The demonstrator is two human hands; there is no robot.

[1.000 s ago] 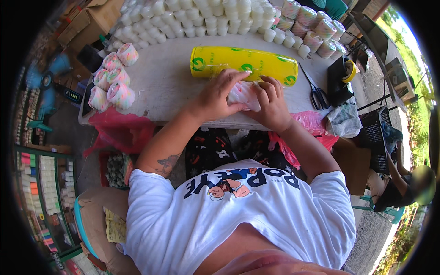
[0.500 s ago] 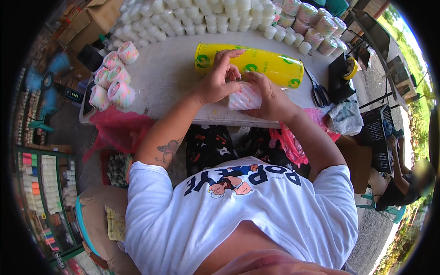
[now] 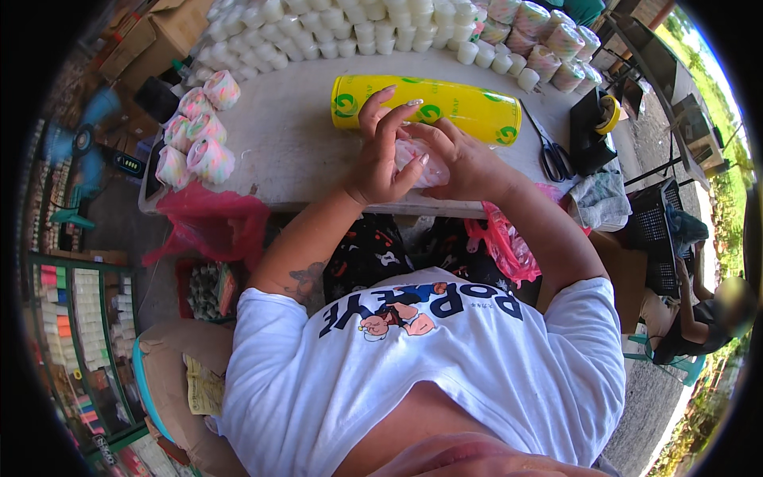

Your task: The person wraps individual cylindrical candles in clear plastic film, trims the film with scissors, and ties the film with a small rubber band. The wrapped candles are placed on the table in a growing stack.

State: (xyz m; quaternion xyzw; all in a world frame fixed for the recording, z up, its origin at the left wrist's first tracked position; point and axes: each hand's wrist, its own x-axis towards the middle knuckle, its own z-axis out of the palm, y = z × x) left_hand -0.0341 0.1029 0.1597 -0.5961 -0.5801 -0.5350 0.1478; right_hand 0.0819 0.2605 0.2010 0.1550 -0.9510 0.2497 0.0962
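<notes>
Fingers (image 3: 447, 141) round likely pastel roll (image 3: 434, 170); pale table (image 3: 290, 119), shelves (image 3: 86, 318) left.

Single head-worn fisheye here, upright, looking down over the white shirt (image 3: 477, 381) and out across the counter (image 3: 286, 119). It's about arm's reach from the fingers (image 3: 390, 122), which land above centre. Super wide too: shelving (image 3: 83, 318) far left, greenery (image 3: 727, 119) far right, edges bending, black corners.

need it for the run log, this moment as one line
right hand: holds pale wrapped piece | left hand: at its left side, grip unclear | yellow roll: beyond hands | scissors: right of roll
</notes>
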